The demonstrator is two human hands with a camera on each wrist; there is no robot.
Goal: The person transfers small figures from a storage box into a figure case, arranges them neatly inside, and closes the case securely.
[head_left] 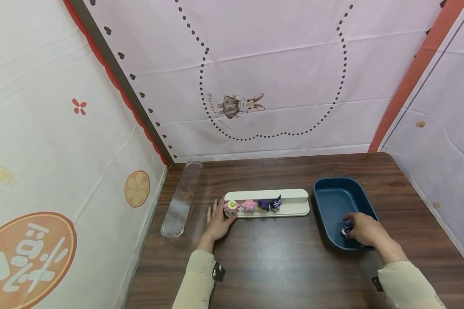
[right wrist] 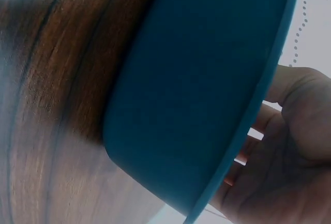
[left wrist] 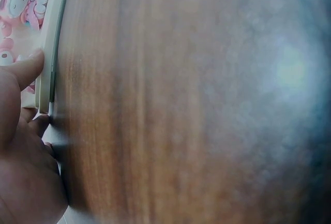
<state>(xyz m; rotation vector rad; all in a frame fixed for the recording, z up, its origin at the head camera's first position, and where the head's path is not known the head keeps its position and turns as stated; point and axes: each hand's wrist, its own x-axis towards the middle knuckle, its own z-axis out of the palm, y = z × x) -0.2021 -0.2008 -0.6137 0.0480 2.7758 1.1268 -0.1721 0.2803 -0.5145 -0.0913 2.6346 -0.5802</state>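
Pinching a toy [head_left: 346, 231] between thumb and curled fingers, the right hand [head_left: 366, 229] is holding itself low inside the blue bin [head_left: 334, 201]. This toy is showing dark and white parts, and it is lying at the near end of the bin. From the right wrist view, the bin wall is hiding the fingertips, so only the head view is showing this grip. Meanwhile the left hand [head_left: 218, 224] is gripping the left end of the white stand [head_left: 298, 209]: its thumb is pressing the front edge, and its other fingers are reaching around the end.

Four more toys are sitting in a row on the stand, taking its left and middle part. From the left, these are a pink toy with a green and yellow top [head_left: 232, 207], a plain pink one [head_left: 249, 205], a dark blue one with some yellow [head_left: 263, 204] and a dark purple one with pointed ears [head_left: 276, 203]. The bin is standing just beside the stand's right end. Farther left, well apart from the bin, a clear cover [head_left: 181, 199] is lying on the brown table [head_left: 270, 266]. Behind the table, a pale cloth [head_left: 294, 73] with a printed rabbit [head_left: 239, 105] is hanging.
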